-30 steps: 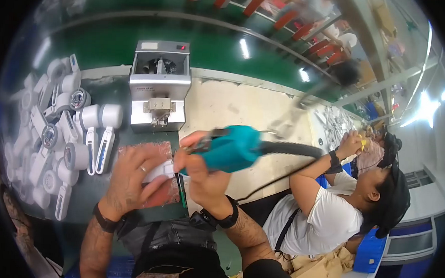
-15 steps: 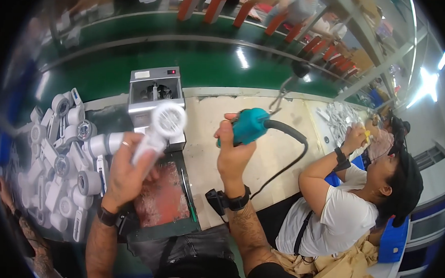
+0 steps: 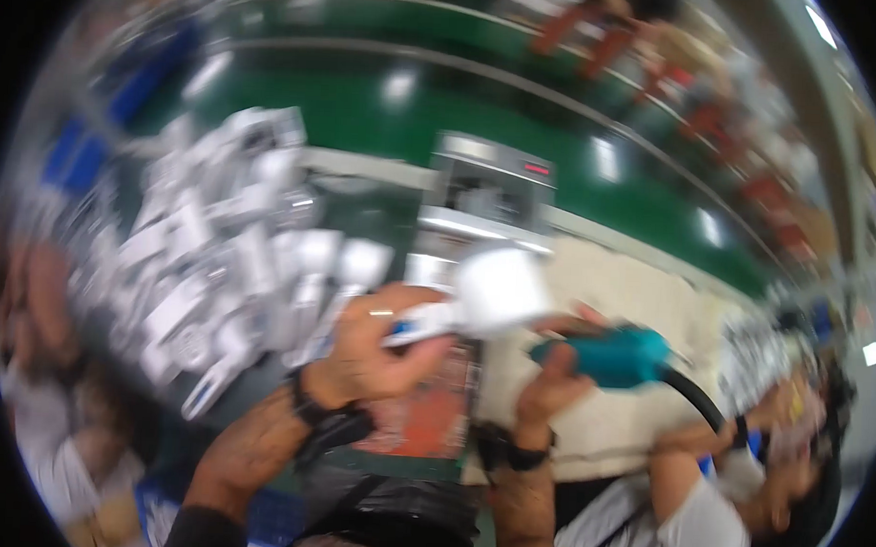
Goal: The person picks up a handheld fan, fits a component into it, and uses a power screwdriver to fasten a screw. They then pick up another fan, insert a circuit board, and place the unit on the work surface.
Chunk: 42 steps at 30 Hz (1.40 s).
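Note:
My left hand (image 3: 381,354) is closed around the handle of a white handheld fan (image 3: 501,291), whose round head points to the right with its side toward me. A blue patch shows on the handle by my fingers. To the right, my right hand (image 3: 550,391) grips a teal electric screwdriver (image 3: 618,358). The tool lies nearly level, its front end to the left close to the fan head, its black cable leaving on the right. Blur hides the bit, and I cannot tell whether tool and fan touch.
A heap of white fans and parts (image 3: 214,264) covers the left of the bench. Behind my hands stands a grey metal box machine (image 3: 490,193), with a red worn mat (image 3: 417,419) nearer me. A co-worker in a white shirt (image 3: 681,519) sits at the right, another person at the far left.
The view has swung left, so the bench appears farther right. My left hand has turned the fan from grille-up to side-on. The screwdriver has tipped toward level, and my hands are closer together.

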Motion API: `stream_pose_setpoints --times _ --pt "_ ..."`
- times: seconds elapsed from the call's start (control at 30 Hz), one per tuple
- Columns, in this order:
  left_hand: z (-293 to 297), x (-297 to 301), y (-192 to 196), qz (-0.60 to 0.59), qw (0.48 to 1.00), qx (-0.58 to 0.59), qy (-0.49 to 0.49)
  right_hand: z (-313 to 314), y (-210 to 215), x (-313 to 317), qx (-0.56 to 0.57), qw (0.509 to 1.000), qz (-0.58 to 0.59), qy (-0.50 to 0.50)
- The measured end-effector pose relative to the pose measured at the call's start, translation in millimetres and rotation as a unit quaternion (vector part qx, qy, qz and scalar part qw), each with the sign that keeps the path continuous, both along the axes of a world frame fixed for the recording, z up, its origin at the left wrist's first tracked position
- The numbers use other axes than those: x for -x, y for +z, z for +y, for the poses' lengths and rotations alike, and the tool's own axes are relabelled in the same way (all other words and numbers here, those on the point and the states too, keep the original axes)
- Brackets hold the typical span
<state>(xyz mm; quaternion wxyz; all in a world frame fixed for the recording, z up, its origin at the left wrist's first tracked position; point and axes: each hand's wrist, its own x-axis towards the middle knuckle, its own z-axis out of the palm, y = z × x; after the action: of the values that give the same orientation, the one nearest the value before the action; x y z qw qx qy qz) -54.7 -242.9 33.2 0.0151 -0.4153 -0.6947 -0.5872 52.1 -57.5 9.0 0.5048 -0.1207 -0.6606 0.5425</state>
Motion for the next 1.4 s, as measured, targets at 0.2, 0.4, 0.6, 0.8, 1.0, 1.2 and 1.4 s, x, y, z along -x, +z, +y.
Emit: stream_pose_setpoints --times 0.2,0.4,0.6,0.8,1.0,1.2,1.4 --pt "-12 1 4 -0.058 0.997 -0.048 0.020 -25 11 7 -0.015 1.000 -0.004 -0.010" --pt "-20 3 13 -0.165 0.985 -0.035 -0.027 -29 6 3 -0.030 0.999 -0.017 0.018" --pt "-22 3 22 -0.411 0.899 -0.084 -0.127 -25 1 3 -0.045 0.999 -0.024 0.018" --pt "-20 6 15 -0.377 0.915 -0.047 -0.133 -26 1 3 -0.047 0.998 -0.037 0.018" --pt "-13 2 2 -0.289 0.951 -0.063 -0.088 -29 6 4 -0.058 0.997 -0.045 0.012" --pt "-20 6 14 -0.450 0.878 -0.075 -0.141 -32 8 3 -0.053 0.997 -0.057 0.003" --pt "-18 3 4 -0.402 0.905 -0.062 -0.126 -36 11 0 -0.057 0.996 -0.064 0.001"
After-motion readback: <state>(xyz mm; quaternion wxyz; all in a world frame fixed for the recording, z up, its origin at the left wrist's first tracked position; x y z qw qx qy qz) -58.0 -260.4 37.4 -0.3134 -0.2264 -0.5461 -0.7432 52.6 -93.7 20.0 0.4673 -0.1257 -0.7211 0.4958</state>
